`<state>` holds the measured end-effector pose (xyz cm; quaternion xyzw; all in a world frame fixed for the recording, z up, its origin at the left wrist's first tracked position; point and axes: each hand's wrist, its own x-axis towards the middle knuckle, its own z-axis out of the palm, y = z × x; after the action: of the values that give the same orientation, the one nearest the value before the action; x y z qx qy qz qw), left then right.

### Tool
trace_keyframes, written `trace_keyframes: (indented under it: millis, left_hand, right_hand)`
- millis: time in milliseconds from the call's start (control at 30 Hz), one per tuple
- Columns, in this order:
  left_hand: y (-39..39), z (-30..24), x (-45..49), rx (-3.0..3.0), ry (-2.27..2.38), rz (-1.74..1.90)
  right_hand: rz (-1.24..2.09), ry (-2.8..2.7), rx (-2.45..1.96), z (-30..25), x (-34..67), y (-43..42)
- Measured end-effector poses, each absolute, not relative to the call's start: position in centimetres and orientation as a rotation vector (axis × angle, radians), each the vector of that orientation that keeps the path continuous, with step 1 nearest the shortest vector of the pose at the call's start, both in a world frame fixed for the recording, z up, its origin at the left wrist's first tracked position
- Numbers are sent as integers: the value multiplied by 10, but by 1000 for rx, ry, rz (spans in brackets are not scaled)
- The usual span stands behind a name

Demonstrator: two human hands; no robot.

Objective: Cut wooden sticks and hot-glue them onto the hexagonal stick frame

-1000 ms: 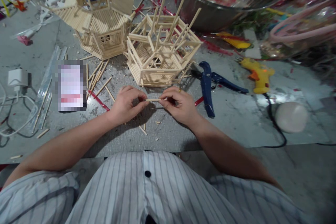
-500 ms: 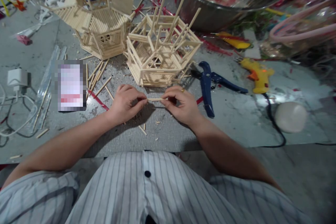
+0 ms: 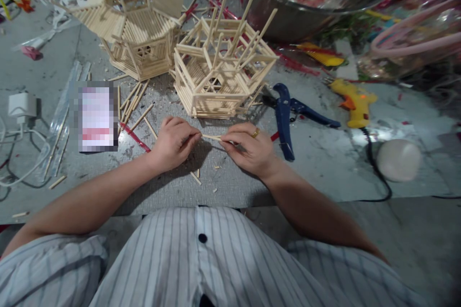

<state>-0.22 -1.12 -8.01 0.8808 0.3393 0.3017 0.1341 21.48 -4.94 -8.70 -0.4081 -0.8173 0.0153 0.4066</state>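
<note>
A short thin wooden stick (image 3: pixel 211 137) spans the gap between my hands, just above the table. My left hand (image 3: pixel 176 143) pinches its left end between thumb and fingertips. The other end is pinched by my right hand (image 3: pixel 249 146), which wears a gold ring. Directly beyond them stands an open six-sided stick frame (image 3: pixel 219 98), with several sticks poking up from it. A taller tiered stick model (image 3: pixel 142 29) rises behind on the left. Loose wooden sticks (image 3: pixel 133 103) lie beside my left hand, along with a red strip (image 3: pixel 135 136).
Blue-handled cutters (image 3: pixel 284 120) lie right of my right hand. Further right are a yellow glue gun (image 3: pixel 353 100) with a black cord and a white rounded object (image 3: pixel 399 160). A metal bowl (image 3: pixel 288 21) stands at the back. To the left are a phone (image 3: pixel 95 117) and a charger (image 3: pixel 22 107).
The stick has tilted slightly, its right end now lower. My right hand has turned a little and its fingers have straightened; my left fingers have shifted slightly on the stick.
</note>
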Motion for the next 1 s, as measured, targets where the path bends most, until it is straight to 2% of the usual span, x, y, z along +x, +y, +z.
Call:
trace_keyframes:
  millis: [133,600,1000]
  left_hand:
    - [-12,-79,-2,2544,987,839]
    - [-14,-75,-1,2274,932,869]
    - [-14,-75,-1,2191,1026,938]
  right_hand:
    - [10,-2069,-1001,-87,214,-50]
    - [423,-1928,-1128,-91,215,-45]
    - [560,-1893,-1057,-92,218,-43]
